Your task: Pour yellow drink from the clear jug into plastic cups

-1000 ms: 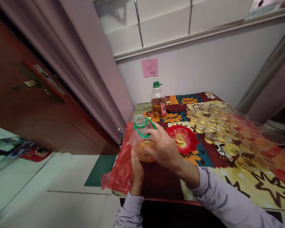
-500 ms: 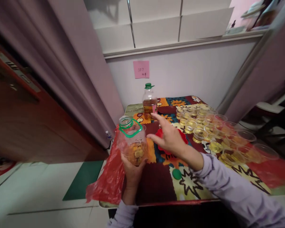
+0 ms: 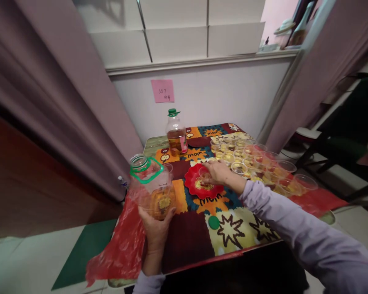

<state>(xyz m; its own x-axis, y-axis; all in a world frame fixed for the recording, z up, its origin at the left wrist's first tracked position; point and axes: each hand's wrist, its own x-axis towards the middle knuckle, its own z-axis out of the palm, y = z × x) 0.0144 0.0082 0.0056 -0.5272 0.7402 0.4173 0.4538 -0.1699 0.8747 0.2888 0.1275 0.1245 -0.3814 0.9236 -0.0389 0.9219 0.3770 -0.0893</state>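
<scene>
My left hand [image 3: 155, 224] is closed round the lower part of a large clear plastic bottle [image 3: 151, 190], uncapped, with a green carry handle and amber liquid inside. On a red scalloped plate [image 3: 191, 185] stands a clear plastic cup [image 3: 204, 173]. My right hand [image 3: 217, 172] reaches over the plate with its fingers closed on that cup. Part of the cup is hidden by the fingers. Behind the large bottle, the rim of another clear cup [image 3: 169, 168] shows. A green cap [image 3: 214, 222] lies near the table's front edge.
Rows of clear cups with yellowish liquid [image 3: 251, 163] fill the table's right side. A second, capped bottle [image 3: 176, 139] stands at the back. A red plastic bag [image 3: 119, 249] hangs over the left edge. A dark chair [image 3: 349, 134] is at the right.
My right hand has moved from beside the open bottle down to the cup on the red plate and closed on it. My left hand still holds the bottle. The view has shifted rightward.
</scene>
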